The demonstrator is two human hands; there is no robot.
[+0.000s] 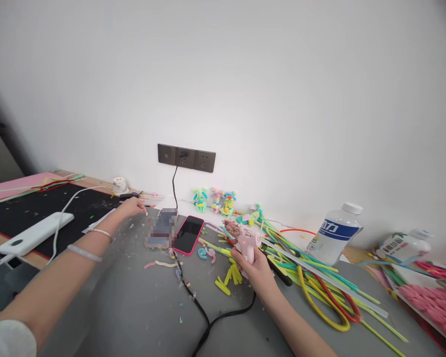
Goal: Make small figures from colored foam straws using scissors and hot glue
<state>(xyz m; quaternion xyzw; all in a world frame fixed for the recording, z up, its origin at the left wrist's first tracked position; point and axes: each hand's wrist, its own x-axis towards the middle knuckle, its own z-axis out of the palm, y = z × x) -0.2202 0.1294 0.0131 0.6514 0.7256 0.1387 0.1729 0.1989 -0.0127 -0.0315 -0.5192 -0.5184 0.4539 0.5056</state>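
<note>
My right hand (253, 270) is wrapped round the handle of a pink hot glue gun (247, 243), whose stained nozzle end points to the left. A long clear glue stick (319, 270) runs out behind it to the right. My left hand (133, 207) reaches far out over the mat's back left, fingers drawn together; whatever is between them is too small to make out. Near that hand lie dark-handled pliers or scissors (131, 196). Cut yellow pipe cleaner pieces (230, 277) and a small blue and pink curled piece (207, 254) lie left of my right hand.
Pipe cleaners (342, 297) heap at the right beside a white bottle (334, 235). Small pipe cleaner figures (228, 203) stand by the wall. A pink-edged phone (189, 234) lies mid-mat, a black cord (198, 302) crosses the front, and a white power strip (37, 234) sits left.
</note>
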